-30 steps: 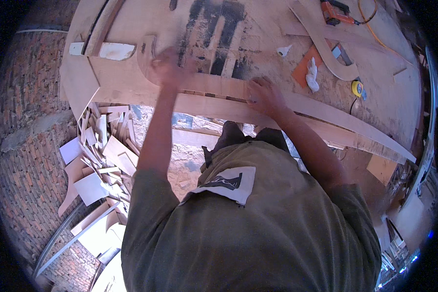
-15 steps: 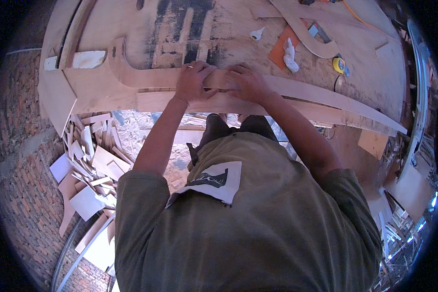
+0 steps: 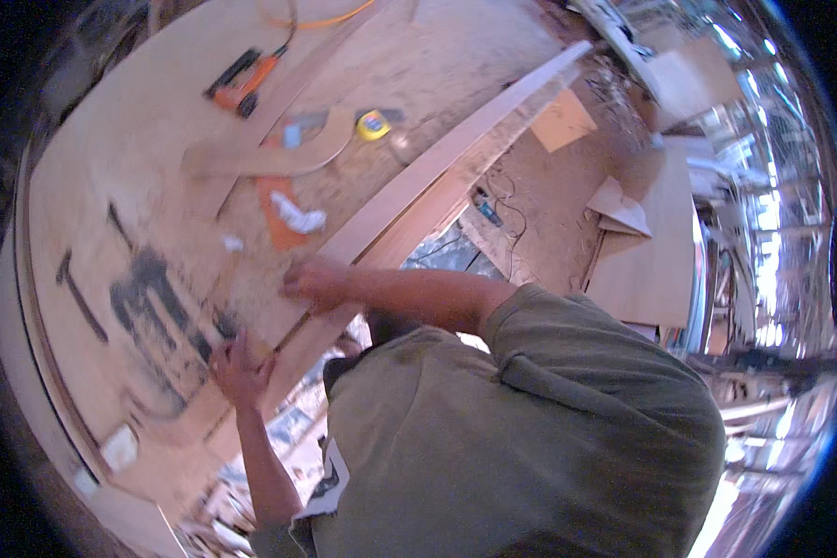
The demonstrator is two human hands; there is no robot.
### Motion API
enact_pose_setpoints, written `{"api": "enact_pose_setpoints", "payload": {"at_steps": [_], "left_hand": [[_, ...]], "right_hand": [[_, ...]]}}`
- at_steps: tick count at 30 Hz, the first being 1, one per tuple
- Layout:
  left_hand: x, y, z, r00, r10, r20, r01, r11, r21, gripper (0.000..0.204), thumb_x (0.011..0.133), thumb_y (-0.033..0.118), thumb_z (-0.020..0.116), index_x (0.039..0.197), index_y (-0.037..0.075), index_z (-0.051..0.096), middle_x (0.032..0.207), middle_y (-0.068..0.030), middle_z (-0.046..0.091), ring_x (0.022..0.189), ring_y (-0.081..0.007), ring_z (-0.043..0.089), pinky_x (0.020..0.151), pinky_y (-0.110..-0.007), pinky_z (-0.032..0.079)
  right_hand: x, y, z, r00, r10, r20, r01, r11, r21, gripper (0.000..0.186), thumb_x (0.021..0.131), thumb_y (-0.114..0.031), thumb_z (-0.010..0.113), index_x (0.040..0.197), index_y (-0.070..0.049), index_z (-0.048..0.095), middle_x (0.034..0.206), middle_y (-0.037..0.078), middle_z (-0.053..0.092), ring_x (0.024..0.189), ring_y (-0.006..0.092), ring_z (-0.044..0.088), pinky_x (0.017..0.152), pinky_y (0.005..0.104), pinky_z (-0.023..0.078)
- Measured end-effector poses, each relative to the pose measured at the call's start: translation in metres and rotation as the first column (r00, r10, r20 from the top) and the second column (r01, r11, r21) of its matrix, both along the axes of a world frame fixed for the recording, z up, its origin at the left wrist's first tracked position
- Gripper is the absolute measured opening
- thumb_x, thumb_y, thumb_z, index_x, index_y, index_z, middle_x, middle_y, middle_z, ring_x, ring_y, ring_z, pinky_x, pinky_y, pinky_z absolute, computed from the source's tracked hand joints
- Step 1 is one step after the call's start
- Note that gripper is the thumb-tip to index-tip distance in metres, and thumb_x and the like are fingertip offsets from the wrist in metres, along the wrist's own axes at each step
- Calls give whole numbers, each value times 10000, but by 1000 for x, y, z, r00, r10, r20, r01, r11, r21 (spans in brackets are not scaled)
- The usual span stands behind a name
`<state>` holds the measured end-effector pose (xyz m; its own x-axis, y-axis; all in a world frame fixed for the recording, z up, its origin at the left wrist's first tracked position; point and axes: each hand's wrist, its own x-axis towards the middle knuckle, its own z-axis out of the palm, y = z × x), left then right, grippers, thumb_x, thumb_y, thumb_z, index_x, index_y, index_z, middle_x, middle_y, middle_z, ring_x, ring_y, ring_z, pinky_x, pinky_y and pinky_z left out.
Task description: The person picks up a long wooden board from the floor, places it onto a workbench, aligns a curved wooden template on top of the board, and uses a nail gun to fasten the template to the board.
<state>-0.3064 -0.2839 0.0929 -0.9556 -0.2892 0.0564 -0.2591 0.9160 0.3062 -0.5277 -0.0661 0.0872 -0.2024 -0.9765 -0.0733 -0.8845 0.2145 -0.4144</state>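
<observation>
A long curved wooden board point(image 3: 378, 220) runs along the near edge of the worktop, beside a second strip point(image 3: 428, 219) with a dark gap between them. My left hand point(image 3: 242, 372) is over the board's left part, its fingers apart and slightly bent. Farther right along the board is my right hand point(image 3: 318, 282), its fingers curled in; whatever they hold, if anything, is hidden. Motion blurs both hands a little.
On the worktop point(image 3: 186, 70) lie a hammer point(image 3: 84, 298), an orange power tool point(image 3: 245, 82), a yellow tape measure point(image 3: 373, 125), a curved wooden piece point(image 3: 316, 153) and crumpled white material point(image 3: 298, 216). A blue corded tool point(image 3: 486, 206) lies beyond the worktop's near edge.
The view has swung to the right, bringing the hammer and power tool in. My hands have moved apart; my left fingers have spread, and my right hand has curled in.
</observation>
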Motion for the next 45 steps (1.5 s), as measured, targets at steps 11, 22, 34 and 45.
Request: {"api": "enact_pose_setpoints", "payload": {"at_steps": [11, 22, 34, 45], "left_hand": [[1, -7, -35, 986, -83, -148, 96, 992, 84, 813, 638, 582, 824, 1276, 102, 671, 1171, -150, 566, 1139, -360, 526, 1002, -536, 387], [-2, -10, -23, 979, -124, -162, 138, 988, 73, 847, 616, 508, 856, 1320, 89, 638, 1197, -143, 569, 1133, -346, 548, 935, -519, 426], [-4, 4, -7, 996, -53, -66, 62, 989, 134, 832, 655, 535, 826, 1323, 78, 634, 1219, -139, 571, 1170, -339, 535, 975, -499, 392], [12, -15, -29, 995, -29, -91, 37, 995, 90, 887, 664, 545, 823, 1407, 142, 556, 1354, -186, 557, 1271, -385, 518, 1092, -520, 370]], "right_hand": [[10, -9, 17, 991, 29, -127, -26, 999, 23, 409, 646, -223, 782, 1012, -88, 660, 964, 140, 648, 990, 367, 648, 834, 504, 519], [11, -17, 16, 990, 98, -104, -88, 991, 99, 351, 679, -183, 741, 1007, -82, 668, 998, 154, 638, 1046, 362, 617, 882, 502, 504], [9, -1, 20, 996, 25, -89, -15, 993, 115, 470, 688, -203, 728, 1137, -86, 651, 1006, 148, 625, 1009, 359, 613, 800, 490, 529], [9, -5, 0, 999, 6, 37, -6, 1000, 0, 509, 717, -189, 762, 1201, -61, 670, 1239, 161, 654, 1145, 365, 621, 1052, 466, 464]]}}
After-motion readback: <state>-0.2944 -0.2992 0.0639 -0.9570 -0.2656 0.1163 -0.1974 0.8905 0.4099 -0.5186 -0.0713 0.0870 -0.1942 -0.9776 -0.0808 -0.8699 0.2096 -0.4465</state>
